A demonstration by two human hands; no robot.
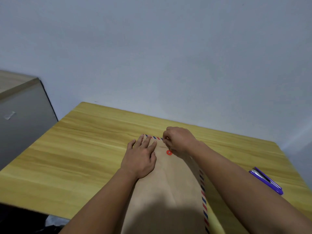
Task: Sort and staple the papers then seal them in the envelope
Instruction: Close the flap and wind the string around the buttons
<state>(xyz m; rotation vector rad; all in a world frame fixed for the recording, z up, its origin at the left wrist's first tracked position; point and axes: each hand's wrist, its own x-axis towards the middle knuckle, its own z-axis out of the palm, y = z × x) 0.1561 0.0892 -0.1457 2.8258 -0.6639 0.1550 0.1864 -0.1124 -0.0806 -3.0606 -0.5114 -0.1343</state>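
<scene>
Envelope [168, 191] lengthwise away from viewer, left hand [141, 157] flat, right hand [179, 139] pinching string [163, 146].

Brown striped-edge envelope [170, 188] flat on table [87, 149]

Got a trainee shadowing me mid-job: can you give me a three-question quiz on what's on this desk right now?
1. True or false: the left hand lies flat on the brown envelope.
2. What does the right hand work at? A) the purple stapler B) the envelope's far end by the red closure disc C) the grey cabinet
3. Fill in: the purple stapler lies untouched on the wooden desk, to the person's ____.

Key: 1 true; 2 B; 3 right.
</scene>
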